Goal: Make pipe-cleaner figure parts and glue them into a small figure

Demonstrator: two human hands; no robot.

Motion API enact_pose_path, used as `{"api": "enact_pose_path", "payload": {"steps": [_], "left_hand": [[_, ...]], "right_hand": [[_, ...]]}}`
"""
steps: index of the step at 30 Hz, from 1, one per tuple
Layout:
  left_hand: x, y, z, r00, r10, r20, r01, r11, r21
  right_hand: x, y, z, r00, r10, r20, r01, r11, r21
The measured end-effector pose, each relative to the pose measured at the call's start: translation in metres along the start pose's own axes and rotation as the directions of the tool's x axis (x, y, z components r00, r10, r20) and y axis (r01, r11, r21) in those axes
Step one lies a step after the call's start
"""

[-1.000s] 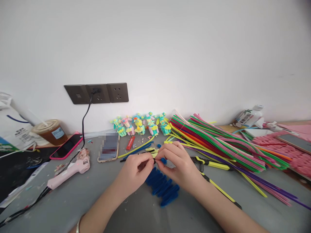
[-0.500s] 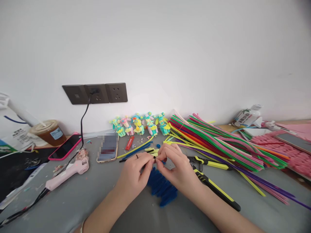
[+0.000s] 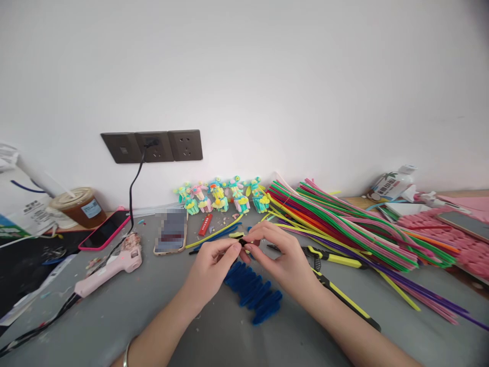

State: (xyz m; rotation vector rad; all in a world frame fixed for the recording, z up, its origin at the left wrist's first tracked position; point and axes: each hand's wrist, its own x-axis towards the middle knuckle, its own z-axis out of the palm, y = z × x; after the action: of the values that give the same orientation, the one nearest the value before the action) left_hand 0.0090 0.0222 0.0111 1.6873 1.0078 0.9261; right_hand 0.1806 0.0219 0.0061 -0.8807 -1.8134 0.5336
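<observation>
My left hand (image 3: pixel 213 269) is closed, thumb and forefinger pinching a short black piece of pipe cleaner (image 3: pixel 242 243). From the other side, the fingertips of my right hand (image 3: pixel 280 255) pinch the same piece; most of it is hidden by the fingers. Just below the hands lies a dark blue pipe cleaner (image 3: pixel 255 295) bent into tight zigzags. Pliers with yellow and black handles (image 3: pixel 346 298) rest open beside my right wrist, partly covered by it. Behind the fingers are yellow pipe cleaners (image 3: pixel 214 235) and small yellow-green bits.
A large bundle of coloured pipe cleaners (image 3: pixel 344 219) spreads at the right. Several pastel figures (image 3: pixel 219 196) line the wall. At the left are a pink glue gun (image 3: pixel 110 272) with its cord, two phones, a red packet (image 3: pixel 205 224) and a drink cup (image 3: pixel 78 206).
The fingers of both hands have shifted slightly around the black piece, showing more of it. More of the blue zigzag shows below the hands. The view has moved a little.
</observation>
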Motion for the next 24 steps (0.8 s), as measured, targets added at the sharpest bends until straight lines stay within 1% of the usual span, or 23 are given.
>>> {"api": "enact_pose_path", "payload": {"steps": [3, 6, 8, 12, 14, 18, 24], "left_hand": [[0.000, 0.002, -0.001, 1.000, -0.009, 0.013, 0.009, 1.000, 0.025], [0.001, 0.001, -0.001, 0.999, -0.032, 0.043, 0.028, 0.996, 0.084], [0.002, -0.001, -0.003, 0.997, -0.057, 0.051, 0.051, 0.993, 0.107], [0.005, -0.009, -0.007, 0.997, -0.072, 0.007, 0.071, 0.995, 0.071], [0.006, -0.011, -0.009, 0.997, -0.072, 0.006, 0.071, 0.995, 0.065], [0.007, -0.011, -0.011, 0.995, -0.080, 0.055, 0.077, 0.996, 0.050], [0.006, -0.009, -0.011, 0.991, -0.085, 0.107, 0.080, 0.996, 0.046]], "right_hand": [[0.002, -0.001, 0.000, 0.994, 0.110, 0.024, -0.111, 0.990, 0.090], [0.004, 0.000, 0.000, 0.960, 0.259, 0.108, -0.276, 0.940, 0.199], [0.005, 0.002, -0.002, 0.935, 0.317, 0.156, -0.346, 0.914, 0.214], [0.006, 0.007, -0.005, 0.918, 0.339, 0.206, -0.371, 0.917, 0.144], [0.005, 0.008, -0.006, 0.913, 0.336, 0.231, -0.371, 0.920, 0.128], [0.004, 0.008, -0.007, 0.902, 0.336, 0.272, -0.377, 0.919, 0.115], [0.002, 0.009, -0.009, 0.872, 0.353, 0.340, -0.397, 0.915, 0.066]]}}
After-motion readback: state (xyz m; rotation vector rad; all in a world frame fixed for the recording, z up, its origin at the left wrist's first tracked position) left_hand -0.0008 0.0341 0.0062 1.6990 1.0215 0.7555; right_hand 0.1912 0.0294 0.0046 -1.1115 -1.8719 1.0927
